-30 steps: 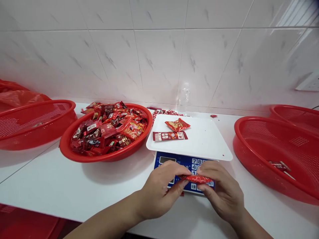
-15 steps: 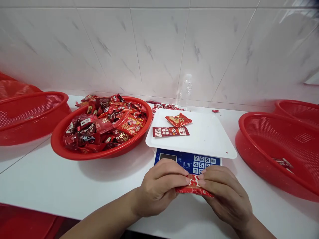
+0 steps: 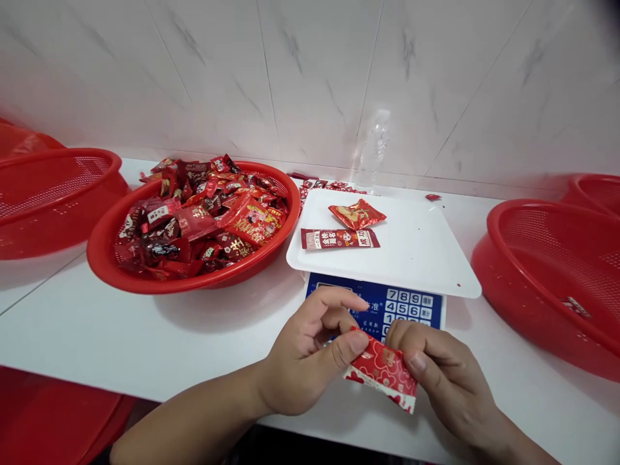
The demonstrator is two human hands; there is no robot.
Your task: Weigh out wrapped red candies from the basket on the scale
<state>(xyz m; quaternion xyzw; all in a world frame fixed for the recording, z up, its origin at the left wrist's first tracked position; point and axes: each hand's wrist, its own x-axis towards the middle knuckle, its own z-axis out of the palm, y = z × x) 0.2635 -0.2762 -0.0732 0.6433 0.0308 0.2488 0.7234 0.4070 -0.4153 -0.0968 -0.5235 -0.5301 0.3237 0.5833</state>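
Both my hands hold a small red patterned packet point(image 3: 384, 371) just in front of the scale. My left hand point(image 3: 310, 352) pinches its left end with thumb and fingers. My right hand point(image 3: 443, 381) grips its right end, thumb on top. The packet's printed face is turned up toward me. Behind it, the scale point(image 3: 387, 307) has a blue keypad and a white weighing tray point(image 3: 416, 248). On the tray lie a long red stick packet point(image 3: 340, 238) and a red snack pouch point(image 3: 357, 214).
A red basket point(image 3: 104, 242) heaped with red wrapped sweets stands left of the scale. Another red basket point(image 3: 53, 194) sits further left. A red basket point(image 3: 547, 278) at the right holds one small packet. A clear bottle point(image 3: 372, 152) stands at the tiled wall.
My hands have turned the packet from edge-on to flat, its printed face up. My left fingers have lifted and spread. The view has tilted downward.
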